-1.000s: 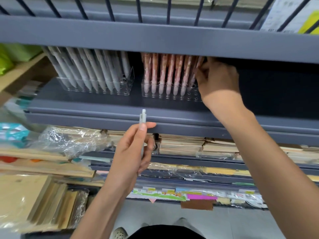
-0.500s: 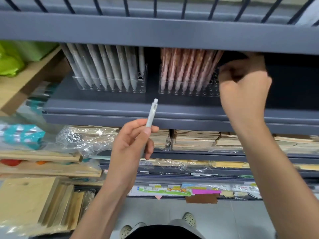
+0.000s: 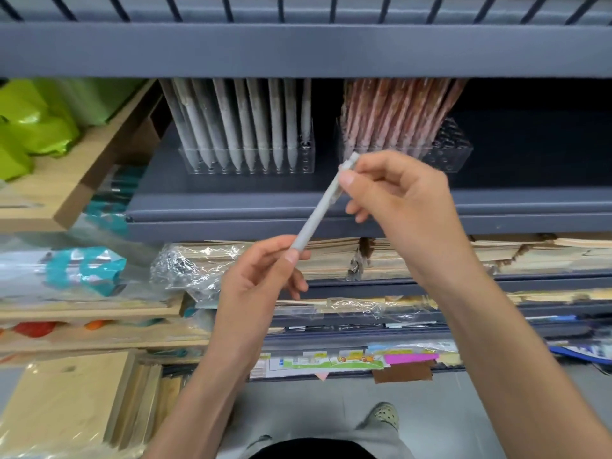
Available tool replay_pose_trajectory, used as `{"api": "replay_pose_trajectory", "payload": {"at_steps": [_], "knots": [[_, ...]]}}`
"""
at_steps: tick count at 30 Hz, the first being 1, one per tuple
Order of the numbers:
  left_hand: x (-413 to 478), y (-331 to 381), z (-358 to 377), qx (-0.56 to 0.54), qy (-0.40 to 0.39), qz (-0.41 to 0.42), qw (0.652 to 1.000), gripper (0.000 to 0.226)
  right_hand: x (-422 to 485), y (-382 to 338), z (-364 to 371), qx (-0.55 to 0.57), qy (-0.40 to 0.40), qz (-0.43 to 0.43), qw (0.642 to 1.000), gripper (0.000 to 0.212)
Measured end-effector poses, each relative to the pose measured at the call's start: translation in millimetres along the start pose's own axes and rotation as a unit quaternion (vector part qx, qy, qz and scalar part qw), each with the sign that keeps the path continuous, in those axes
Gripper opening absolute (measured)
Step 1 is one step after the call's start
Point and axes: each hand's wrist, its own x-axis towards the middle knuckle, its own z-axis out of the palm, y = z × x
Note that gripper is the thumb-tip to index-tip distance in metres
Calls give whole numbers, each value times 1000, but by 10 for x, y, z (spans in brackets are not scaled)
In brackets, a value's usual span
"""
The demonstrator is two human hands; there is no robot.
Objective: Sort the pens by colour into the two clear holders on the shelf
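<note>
Head view: we pinch one grey pen (image 3: 317,215) at both ends, left hand (image 3: 261,279) low and right hand (image 3: 397,197) high, just before the shelf (image 3: 530,180). Left holder (image 3: 307,162) carries grey pens (image 3: 231,127), right holder (image 3: 455,154) pink pens (image 3: 397,114). Sorting looks nearly done; this pen belongs left.

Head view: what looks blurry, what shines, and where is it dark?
Head view: the pen, left hand and right hand look slightly soft; glare glints on the plastic wrap; dark shadow covers the shelf beside the pink pens.
</note>
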Motion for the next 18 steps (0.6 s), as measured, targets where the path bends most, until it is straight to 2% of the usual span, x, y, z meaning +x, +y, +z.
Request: {"api": "replay_pose_trajectory", "payload": {"at_steps": [4,6,7,8,10,11,13,15,18], "knots": [[35,18,-65,57,5,39,998,18,-109,41,153,-35,-64,27,997,13],[73,54,-109,133,-10,97,986,15,-116,48,208,-37,-72,30,996,13],[112,77,-157,195,-6,148,970,16,-84,36,214,-23,-53,22,998,11],[170,99,-224,269,7,212,940,18,-36,11,207,-15,-22,10,1000,10],[334,125,-398,418,32,326,848,22,111,-56,165,-46,57,-34,997,8],[427,127,-488,479,36,350,804,26,193,-85,154,-75,96,-59,991,9],[584,75,-628,572,40,346,742,39,345,-113,161,-141,157,-98,973,9],[647,-36,-690,616,52,350,704,44,473,-119,220,-206,188,-123,952,13],[679,-155,-694,608,79,391,687,44,614,-32,336,-259,180,-133,939,12]]}}
